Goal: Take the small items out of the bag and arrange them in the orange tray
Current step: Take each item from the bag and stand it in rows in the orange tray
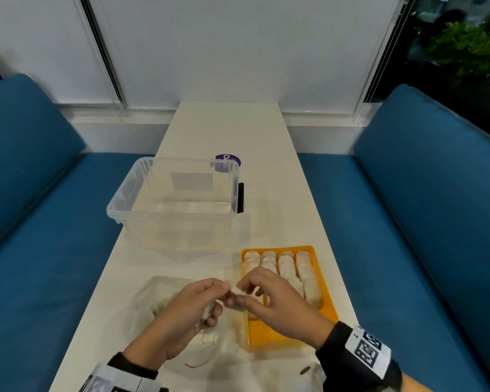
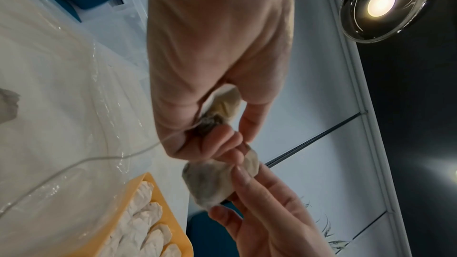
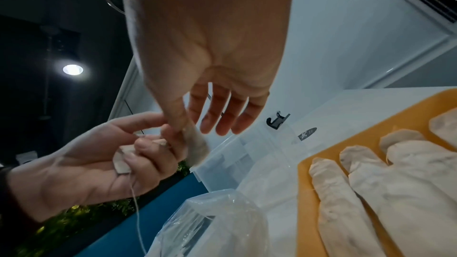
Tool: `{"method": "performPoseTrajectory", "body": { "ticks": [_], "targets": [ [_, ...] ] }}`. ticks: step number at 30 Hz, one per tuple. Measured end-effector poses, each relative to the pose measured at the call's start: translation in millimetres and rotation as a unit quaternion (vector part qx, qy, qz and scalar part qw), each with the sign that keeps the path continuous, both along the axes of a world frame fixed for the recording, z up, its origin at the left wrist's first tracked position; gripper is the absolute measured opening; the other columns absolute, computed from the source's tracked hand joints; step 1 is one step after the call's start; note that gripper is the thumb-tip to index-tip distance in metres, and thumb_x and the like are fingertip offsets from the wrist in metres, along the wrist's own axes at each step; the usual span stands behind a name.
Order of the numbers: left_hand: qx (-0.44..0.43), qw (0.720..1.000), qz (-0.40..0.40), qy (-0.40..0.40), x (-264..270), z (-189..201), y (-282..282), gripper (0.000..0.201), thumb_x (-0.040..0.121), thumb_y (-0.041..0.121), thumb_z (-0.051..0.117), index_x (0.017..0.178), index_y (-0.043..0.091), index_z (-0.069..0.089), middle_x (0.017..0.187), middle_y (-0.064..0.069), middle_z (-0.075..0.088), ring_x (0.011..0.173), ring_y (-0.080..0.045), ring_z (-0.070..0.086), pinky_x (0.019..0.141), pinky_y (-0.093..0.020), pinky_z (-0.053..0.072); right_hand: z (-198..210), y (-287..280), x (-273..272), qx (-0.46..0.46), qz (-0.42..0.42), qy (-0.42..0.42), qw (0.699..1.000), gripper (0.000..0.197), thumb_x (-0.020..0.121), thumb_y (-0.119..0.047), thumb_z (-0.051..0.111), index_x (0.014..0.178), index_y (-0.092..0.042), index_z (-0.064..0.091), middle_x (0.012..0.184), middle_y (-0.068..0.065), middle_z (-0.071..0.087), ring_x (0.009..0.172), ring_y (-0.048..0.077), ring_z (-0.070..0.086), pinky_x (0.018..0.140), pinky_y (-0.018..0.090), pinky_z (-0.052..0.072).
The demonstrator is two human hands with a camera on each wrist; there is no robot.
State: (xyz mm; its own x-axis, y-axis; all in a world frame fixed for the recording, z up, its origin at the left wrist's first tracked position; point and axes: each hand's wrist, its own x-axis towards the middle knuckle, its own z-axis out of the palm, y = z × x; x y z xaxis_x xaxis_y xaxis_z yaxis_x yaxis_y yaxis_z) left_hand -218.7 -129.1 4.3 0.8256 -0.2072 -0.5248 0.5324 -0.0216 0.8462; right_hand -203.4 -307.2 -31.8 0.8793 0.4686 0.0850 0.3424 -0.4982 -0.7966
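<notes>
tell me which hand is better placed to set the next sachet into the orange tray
Right, probably. The right hand already pinches a sachet and hovers over the orange tray, next to the filled rows. The left hand sits by the bag, gripping other sachets.

Counts: 1 orange tray, holding 4 rows of white sachets; they overlap too much to count one by one. 2 more sachets off the tray: one pinched in the right hand, one gripped in the left hand, trailing 1 thread. 1 clear plastic bag. 1 clear plastic bin. 1 round purple sticker on 1 white table. 2 blue benches.
</notes>
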Motion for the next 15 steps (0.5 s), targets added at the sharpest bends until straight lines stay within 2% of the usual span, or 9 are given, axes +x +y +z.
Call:
{"method": "performPoseTrajectory", "body": {
  "ticks": [2,3,4,5,6,8,10,12,15],
  "targets": [
    [0.027,0.999,-0.010,-0.033,-1,-3,4,0.029,0.081,0.038,0.066,0.090,0.011,0.065,0.072,0.005,0.056,0.057,-0.005,0.042,0.057,-0.019,0.035,0,0,1,0.027,-0.027,0.011,0.999,0.014,0.087,-0.037,0.058,0.088,-0.024,0.064,0.087,-0.008,0.059,0.083,0.005,0.053,0.072,0.015,0.044],
    [0.049,0.997,-0.016,-0.055,-1,-5,6,0.039,0.069,0.046,0.071,0.094,0.016,0.064,0.080,0.006,0.057,0.063,-0.006,0.046,0.060,-0.019,0.037,0,0,1,0.045,-0.039,0.030,0.998,0.007,0.088,-0.031,0.061,0.085,-0.026,0.065,0.084,-0.007,0.060,0.080,0.006,0.053,0.070,0.014,0.044],
    [0.073,0.995,-0.023,-0.071,-2,-6,8,0.048,0.061,0.051,0.072,0.097,0.021,0.061,0.091,0.008,0.058,0.073,-0.007,0.050,0.064,-0.020,0.039,0,-1,0,0.062,-0.043,0.052,0.996,0.009,0.088,-0.026,0.064,0.081,-0.031,0.065,0.080,-0.010,0.060,0.077,0.004,0.053,0.068,0.014,0.043],
    [0.096,0.992,-0.035,-0.080,-1,-8,8,0.050,0.060,0.051,0.073,0.101,0.025,0.059,0.101,0.008,0.059,0.084,-0.008,0.054,0.069,-0.020,0.041,0,-2,-1,0.079,-0.041,0.077,0.993,0.015,0.087,-0.024,0.065,0.079,-0.036,0.064,0.075,-0.013,0.061,0.073,0.002,0.053,0.067,0.014,0.042],
    [0.110,0.989,-0.052,-0.084,-1,-10,8,0.045,0.067,0.046,0.075,0.104,0.027,0.058,0.107,0.009,0.059,0.092,-0.007,0.056,0.071,-0.019,0.043,-1,-3,-1,0.095,-0.036,0.103,0.989,0.017,0.086,-0.023,0.066,0.079,-0.038,0.064,0.073,-0.015,0.061,0.070,0.000,0.052,0.066,0.015,0.042],
    [0.127,0.984,-0.085,-0.093,-2,-11,3,0.027,0.079,0.034,0.071,0.102,0.025,0.061,0.107,0.010,0.064,0.097,-0.007,0.058,0.072,-0.016,0.044,-1,-7,0,0.121,-0.037,0.142,0.982,0.011,0.085,-0.023,0.068,0.082,-0.034,0.068,0.074,-0.011,0.063,0.070,0.003,0.053,0.066,0.021,0.043],
    [0.155,0.977,-0.100,-0.108,0,-15,-3,0.015,0.081,0.031,0.068,0.092,0.021,0.065,0.099,0.006,0.068,0.094,-0.012,0.060,0.073,-0.020,0.045,1,-11,2,0.149,-0.058,0.171,0.972,0.006,0.084,-0.020,0.069,0.084,-0.026,0.069,0.074,-0.003,0.063,0.069,0.007,0.054,0.067,0.023,0.044],
    [0.165,0.973,-0.112,-0.117,2,-17,-9,0.008,0.084,0.029,0.065,0.085,0.022,0.064,0.091,0.007,0.065,0.088,-0.011,0.058,0.074,-0.022,0.043,3,-18,6,0.164,-0.088,0.192,0.963,0.003,0.084,-0.014,0.068,0.086,-0.017,0.068,0.072,-0.003,0.063,0.066,0.002,0.055,0.064,0.017,0.045],
    [0.156,0.972,-0.136,-0.110,5,-19,-8,0.008,0.087,0.031,0.061,0.094,0.032,0.066,0.097,0.008,0.066,0.085,-0.001,0.057,0.072,-0.018,0.041,5,-38,16,0.141,-0.146,0.203,0.958,0.007,0.088,-0.016,0.064,0.092,-0.010,0.066,0.075,-0.003,0.063,0.066,0.002,0.057,0.061,0.013,0.046]
  ]
}}
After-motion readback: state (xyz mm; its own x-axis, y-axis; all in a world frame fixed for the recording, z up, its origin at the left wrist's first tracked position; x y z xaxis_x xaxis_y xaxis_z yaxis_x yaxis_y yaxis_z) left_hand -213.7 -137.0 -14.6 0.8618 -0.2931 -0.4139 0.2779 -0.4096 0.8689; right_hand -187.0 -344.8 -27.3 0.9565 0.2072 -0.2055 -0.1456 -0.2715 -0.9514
